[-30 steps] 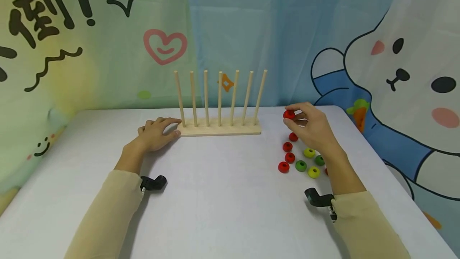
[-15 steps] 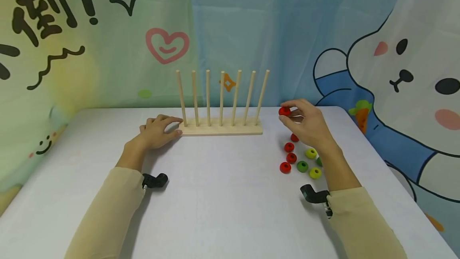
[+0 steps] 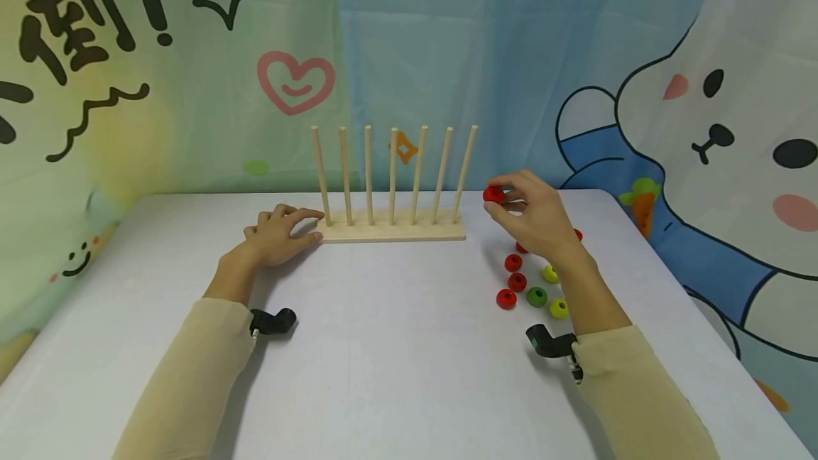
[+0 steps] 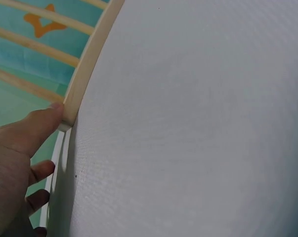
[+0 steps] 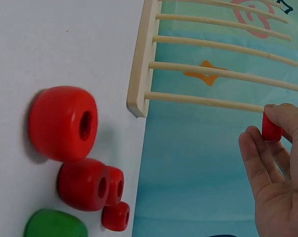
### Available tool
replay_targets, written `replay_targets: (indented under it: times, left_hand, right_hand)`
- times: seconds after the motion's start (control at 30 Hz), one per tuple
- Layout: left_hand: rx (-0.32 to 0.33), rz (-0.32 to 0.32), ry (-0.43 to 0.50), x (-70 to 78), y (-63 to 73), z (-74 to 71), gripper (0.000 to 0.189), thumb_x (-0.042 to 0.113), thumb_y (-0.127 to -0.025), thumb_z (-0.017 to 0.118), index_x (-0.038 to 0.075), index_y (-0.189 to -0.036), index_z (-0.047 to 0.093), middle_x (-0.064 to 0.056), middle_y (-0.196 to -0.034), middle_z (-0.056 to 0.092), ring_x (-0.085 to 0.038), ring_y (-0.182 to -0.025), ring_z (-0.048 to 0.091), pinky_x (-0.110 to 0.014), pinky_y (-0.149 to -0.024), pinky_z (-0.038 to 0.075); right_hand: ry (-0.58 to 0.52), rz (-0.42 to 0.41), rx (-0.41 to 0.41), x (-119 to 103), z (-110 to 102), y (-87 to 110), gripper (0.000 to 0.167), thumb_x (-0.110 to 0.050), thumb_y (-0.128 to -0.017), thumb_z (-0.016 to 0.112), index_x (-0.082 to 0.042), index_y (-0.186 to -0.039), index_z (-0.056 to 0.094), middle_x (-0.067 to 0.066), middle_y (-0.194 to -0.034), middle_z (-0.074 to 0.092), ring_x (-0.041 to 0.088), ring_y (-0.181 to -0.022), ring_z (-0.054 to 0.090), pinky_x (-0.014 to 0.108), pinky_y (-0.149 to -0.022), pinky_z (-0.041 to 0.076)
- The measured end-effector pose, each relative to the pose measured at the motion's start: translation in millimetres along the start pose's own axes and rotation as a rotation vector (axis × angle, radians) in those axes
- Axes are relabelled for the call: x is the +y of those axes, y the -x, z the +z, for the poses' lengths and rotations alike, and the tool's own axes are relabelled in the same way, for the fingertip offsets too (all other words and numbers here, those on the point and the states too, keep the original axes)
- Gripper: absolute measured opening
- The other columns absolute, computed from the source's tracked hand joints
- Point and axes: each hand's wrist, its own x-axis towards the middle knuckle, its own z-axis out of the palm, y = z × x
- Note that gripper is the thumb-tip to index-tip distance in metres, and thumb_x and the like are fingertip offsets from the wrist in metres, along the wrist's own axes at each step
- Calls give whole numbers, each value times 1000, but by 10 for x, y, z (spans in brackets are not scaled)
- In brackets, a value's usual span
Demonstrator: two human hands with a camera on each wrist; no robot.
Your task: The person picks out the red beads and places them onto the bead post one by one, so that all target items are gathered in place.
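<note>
In the head view a wooden peg rack (image 3: 392, 231) with several upright pegs stands at the back of the table. My left hand (image 3: 277, 236) grips the rack's left end, thumb at the front corner, as the left wrist view also shows at the rack's base (image 4: 78, 84). Between thumb and fingertips my right hand (image 3: 533, 211) pinches a red bead (image 3: 493, 194), raised to the right of the rightmost peg. The right wrist view puts this held bead (image 5: 272, 127) close to that peg's tip. No beads sit on the pegs.
Loose beads lie on the white table (image 3: 383, 360) under and before the right forearm: several red beads (image 3: 506, 299), a green bead (image 3: 537, 296) and yellow beads (image 3: 559, 308). A printed cloth (image 3: 415, 55) hangs behind the table's back edge.
My right hand has moved left and slightly up with the red bead, closer to the rack's rightmost peg. The left hand has stayed at the rack's end.
</note>
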Motion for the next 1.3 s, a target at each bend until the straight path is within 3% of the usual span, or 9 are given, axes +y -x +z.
replay_targets:
  times: [0.33, 0.67, 1.0, 1.3]
  left_hand:
    - [5, 2, 13, 25, 19, 3, 57, 58, -103, 49, 35, -155, 42, -20, -159, 28, -55, -138, 25, -74, -95, 27]
    - [29, 0, 41, 1, 44, -1, 56, 56, -103, 51, 36, -154, 44, -20, -157, 29, -55, -139, 24, -72, -95, 26]
    - [33, 19, 68, -6, 15, 49, 57, 58, -102, 52, 36, -154, 45, -20, -158, 30, -54, -139, 24, -71, -96, 25]
    - [31, 17, 47, -26, 32, 33, 59, 60, -102, 50, 36, -155, 44, -19, -158, 29, -54, -139, 24, -70, -96, 25]
  right_hand:
    - [-103, -11, 28, -72, -20, -74, 39, -8, -93, 76, -3, -130, 65, 11, -122, 62, 26, -101, 70, 20, -90, 54]
    - [-143, -94, 24, -194, 37, -212, 35, -9, -93, 75, -5, -127, 68, 10, -117, 62, 23, -97, 70, 28, -91, 56]
    - [-165, -169, 41, -270, 45, -309, 34, -6, -94, 75, -1, -126, 67, 13, -113, 62, 27, -91, 72, 16, -84, 53]
    - [-207, -202, 71, -389, 130, -416, 33, -3, -93, 74, -1, -125, 68, 13, -111, 61, 25, -95, 72, 23, -89, 56]
